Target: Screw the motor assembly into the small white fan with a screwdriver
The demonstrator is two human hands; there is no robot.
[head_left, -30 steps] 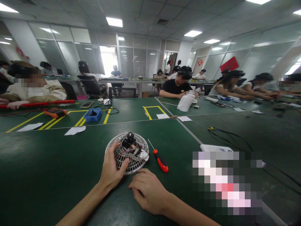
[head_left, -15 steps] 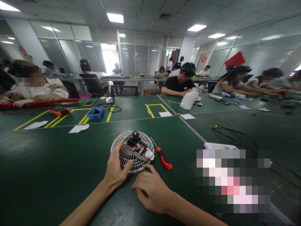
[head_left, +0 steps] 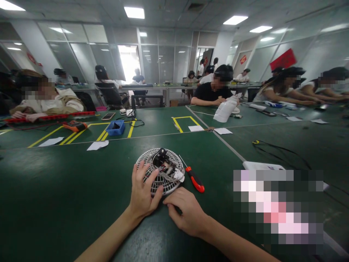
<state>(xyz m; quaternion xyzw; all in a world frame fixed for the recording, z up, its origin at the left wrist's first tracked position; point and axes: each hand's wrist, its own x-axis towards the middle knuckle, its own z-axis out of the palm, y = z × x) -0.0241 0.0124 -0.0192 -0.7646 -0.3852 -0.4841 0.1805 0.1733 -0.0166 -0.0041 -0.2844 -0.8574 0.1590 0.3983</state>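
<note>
A round white fan grille (head_left: 160, 186) lies on the green table in front of me. On top of it sit a black motor (head_left: 160, 157), bundled grey wiring and a white plastic part (head_left: 178, 175). My left hand (head_left: 142, 193) rests over the grille's left side, its fingers spread across the slats. Just below the near rim is my right hand (head_left: 188, 213), fingers curled and pressed together; whatever is between the fingertips, if anything, is too small to make out. A red-and-black screwdriver (head_left: 195, 180) lies right of the grille, its shaft pointing away.
Further back are a blue bin (head_left: 115, 128) with dark parts, an orange multimeter (head_left: 75, 126), a phone (head_left: 108, 116) and paper sheets (head_left: 97, 145). A white case (head_left: 263, 166) lies at right beside a pixelated patch. Opposite, a co-worker handles a white plastic shell (head_left: 225, 109).
My left hand's fingers have spread and shifted over the grille. My right hand's index finger has drawn in from the rim and curled. The whole view has shifted slightly.
</note>
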